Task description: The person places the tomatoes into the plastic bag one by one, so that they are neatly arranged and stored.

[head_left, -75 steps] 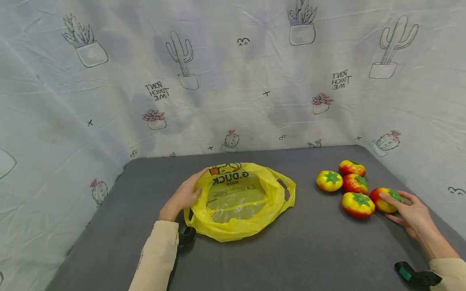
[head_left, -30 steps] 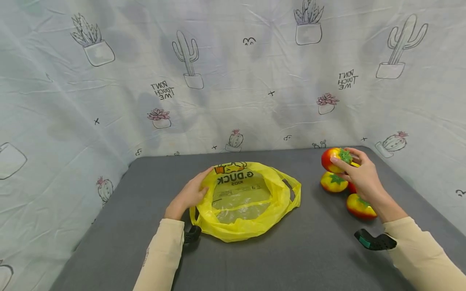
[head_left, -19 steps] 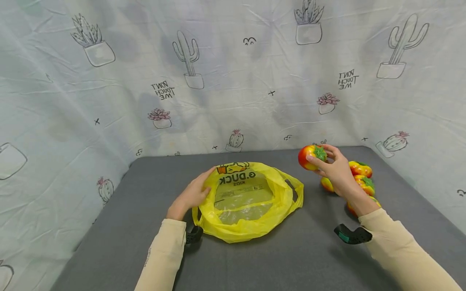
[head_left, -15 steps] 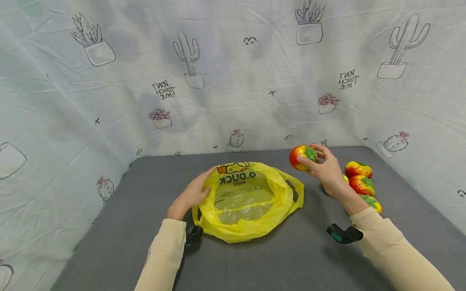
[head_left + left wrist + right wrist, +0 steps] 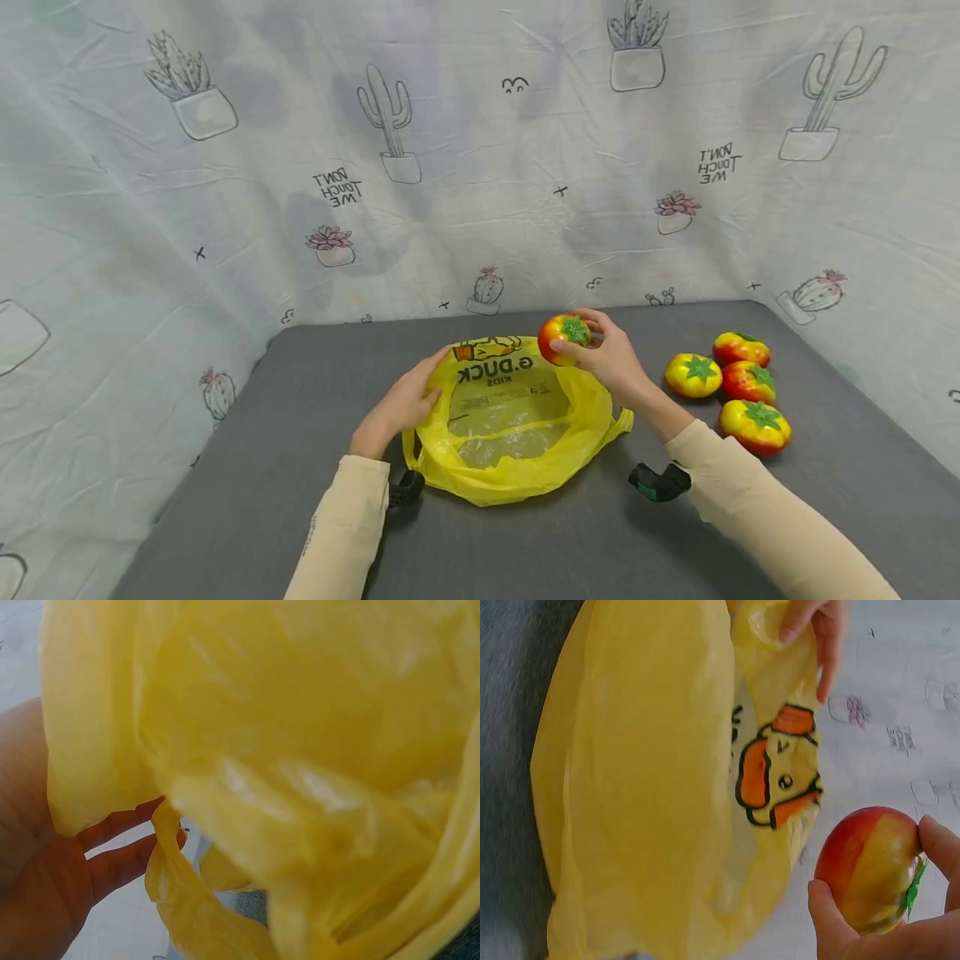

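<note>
A yellow plastic bag (image 5: 588, 412) with a cartoon duck print lies wide open on the dark table. My left hand (image 5: 405, 402) grips its left rim, thumb on the inner side; in the right wrist view that hand (image 5: 829, 626) pinches the bag's edge. In the left wrist view, yellow film covers part of the fingers. My right hand (image 5: 613, 360) holds a glossy red-and-yellow tomato (image 5: 553, 340) with a green leafy top, raised over the bag's back right rim. Thumb and fingers clasp the tomato (image 5: 866, 862) from opposite sides in the right wrist view.
Several similar tomatoes (image 5: 693, 376) sit in a cluster on the right of the dark table (image 5: 540, 550). Behind and beside the table hangs a pale cloth (image 5: 480, 208) with cactus drawings. A black wrist device (image 5: 660, 482) is on each arm.
My right hand picked up a tomato from the cluster on the right and carried it left to above the bag. The left hand stays on the bag's rim.
</note>
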Motion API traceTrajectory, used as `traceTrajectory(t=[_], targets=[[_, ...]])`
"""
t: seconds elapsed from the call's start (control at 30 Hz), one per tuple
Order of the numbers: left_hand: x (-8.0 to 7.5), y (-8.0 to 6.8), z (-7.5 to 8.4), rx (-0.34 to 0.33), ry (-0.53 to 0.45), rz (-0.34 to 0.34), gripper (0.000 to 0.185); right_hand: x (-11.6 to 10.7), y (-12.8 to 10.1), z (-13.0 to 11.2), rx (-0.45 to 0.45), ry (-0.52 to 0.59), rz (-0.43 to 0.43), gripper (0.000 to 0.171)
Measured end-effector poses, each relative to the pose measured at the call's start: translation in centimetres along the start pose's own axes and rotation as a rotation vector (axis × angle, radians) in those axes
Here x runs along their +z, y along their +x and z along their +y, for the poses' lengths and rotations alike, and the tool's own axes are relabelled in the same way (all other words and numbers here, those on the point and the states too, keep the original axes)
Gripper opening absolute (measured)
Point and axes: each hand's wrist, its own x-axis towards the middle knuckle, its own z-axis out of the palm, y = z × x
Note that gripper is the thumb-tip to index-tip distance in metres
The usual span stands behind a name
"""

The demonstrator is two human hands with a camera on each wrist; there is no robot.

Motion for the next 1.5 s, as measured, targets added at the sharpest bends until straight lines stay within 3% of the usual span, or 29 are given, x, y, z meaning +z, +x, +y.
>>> traceTrajectory(t=[0.23,0.77,1.5], targets=[[0.1,0.1,0.0,-0.001,0.017,0.002,0.068,2.6,0.4,0.3,-0.009,0.006,-0.056,0.071],[0.3,0.0,0.7,-0.009,0.019,-0.010,0.068,9.1,0.8,0.0,-0.021,-0.104,-0.100,0.064],[0.9,0.1,1.1,0.039,0.038,-0.017,0.068,12.9,2.0,2.1,-0.028,-0.328,-0.118,0.064]])
